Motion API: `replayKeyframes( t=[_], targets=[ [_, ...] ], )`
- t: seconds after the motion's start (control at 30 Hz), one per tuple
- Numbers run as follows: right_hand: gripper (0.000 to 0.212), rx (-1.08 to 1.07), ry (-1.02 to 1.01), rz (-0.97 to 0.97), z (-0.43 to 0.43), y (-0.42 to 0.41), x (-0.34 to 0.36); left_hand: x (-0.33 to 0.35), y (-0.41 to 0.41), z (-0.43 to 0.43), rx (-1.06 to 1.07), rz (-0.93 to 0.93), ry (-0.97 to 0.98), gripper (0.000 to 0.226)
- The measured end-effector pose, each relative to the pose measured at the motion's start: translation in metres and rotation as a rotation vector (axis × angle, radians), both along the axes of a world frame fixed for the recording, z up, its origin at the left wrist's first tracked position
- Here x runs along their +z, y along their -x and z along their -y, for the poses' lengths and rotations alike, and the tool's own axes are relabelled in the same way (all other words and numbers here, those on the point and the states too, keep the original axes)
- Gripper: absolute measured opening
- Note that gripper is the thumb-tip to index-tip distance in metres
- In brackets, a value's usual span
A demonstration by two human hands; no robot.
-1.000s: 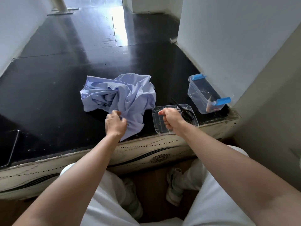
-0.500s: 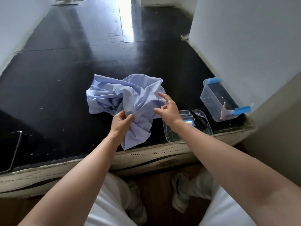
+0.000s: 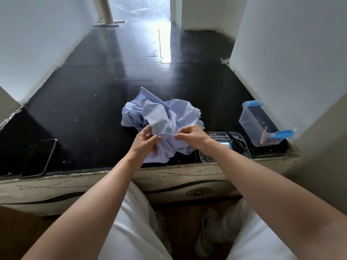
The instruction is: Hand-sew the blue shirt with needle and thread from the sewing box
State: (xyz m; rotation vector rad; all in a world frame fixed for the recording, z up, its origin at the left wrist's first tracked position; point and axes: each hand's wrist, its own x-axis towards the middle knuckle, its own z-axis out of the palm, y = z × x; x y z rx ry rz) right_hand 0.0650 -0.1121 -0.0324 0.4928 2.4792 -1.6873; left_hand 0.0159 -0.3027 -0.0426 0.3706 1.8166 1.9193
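Pinching a fold of the blue shirt (image 3: 165, 117), both hands meet close together over the near edge of the black top (image 3: 93, 109). The left hand (image 3: 144, 143) has its fingers curled round a bunch of cloth, with the thumb on top. The right hand (image 3: 191, 136) holds the same fold just beside it, between the thumb and the bent fingers. I cannot tell if a needle is in either hand.

The shirt lies crumpled in a heap on the black top, a little right of the middle of the near edge. Its lower part hangs from the hands and reaches that edge.

Just right of the shirt, a clear tray (image 3: 246, 156) sits at the near edge, and the right wrist passes over its left part. Scissors (image 3: 237, 142) with black handles lie on the tray. Next to them is a small blue and white thing that I cannot identify.

The sewing box (image 3: 251, 122), clear with blue clips, stands open near the right near corner, close to the wall. A phone (image 3: 39, 156) lies flat near the left near corner. Below the edge, white trousers (image 3: 135, 222) are visible.
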Motion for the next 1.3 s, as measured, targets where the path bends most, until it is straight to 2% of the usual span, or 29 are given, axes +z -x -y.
replayKeyframes(
  t=[0.13, 0.27, 0.33, 0.5, 0.6, 0.73, 0.87, 0.93, 1.03, 1.17, 1.3],
  targets=[
    [0.028, -0.097, -0.008, -0.157, 0.009, -0.013, 0.009, 0.003, -0.019, -0.004, -0.074, 0.074, 0.0, 0.045],
    [0.036, 0.004, 0.028, -0.051, 0.017, -0.021, 0.008, 0.009, -0.032, -0.021, -0.123, 0.195, -0.068, 0.051],
    [0.034, 0.003, -0.01, -0.067, 0.012, -0.02, 0.004, 0.009, -0.03, -0.025, -0.113, 0.203, -0.027, 0.054],
    [0.025, -0.117, 0.1, -0.151, -0.008, -0.019, -0.003, 0.009, -0.021, -0.034, 0.04, 0.089, 0.07, 0.045],
    [0.023, -0.144, 0.123, -0.112, -0.02, -0.017, -0.001, -0.002, -0.005, -0.045, 0.149, -0.074, 0.252, 0.038],
    [0.029, -0.154, 0.203, -0.115, -0.037, -0.007, -0.002, -0.002, 0.013, -0.067, 0.16, -0.333, 0.531, 0.023],
    [0.036, -0.108, 0.273, -0.052, -0.054, 0.007, 0.013, 0.012, 0.028, -0.089, 0.22, -0.481, 0.603, 0.054],
    [0.035, -0.078, 0.295, 0.012, -0.061, 0.013, 0.024, 0.019, 0.04, -0.096, 0.203, -0.536, 0.682, 0.058],
    [0.031, -0.096, 0.322, 0.106, -0.07, 0.018, 0.047, 0.033, 0.054, -0.101, 0.1, -0.607, 0.884, 0.033],
    [0.027, -0.174, 0.369, 0.084, -0.079, 0.013, 0.074, 0.057, 0.052, -0.1, 0.039, -0.59, 0.894, 0.03],
    [0.037, -0.207, 0.39, 0.025, -0.086, -0.003, 0.09, 0.084, 0.039, -0.103, -0.012, -0.583, 0.842, 0.032]
  ],
)
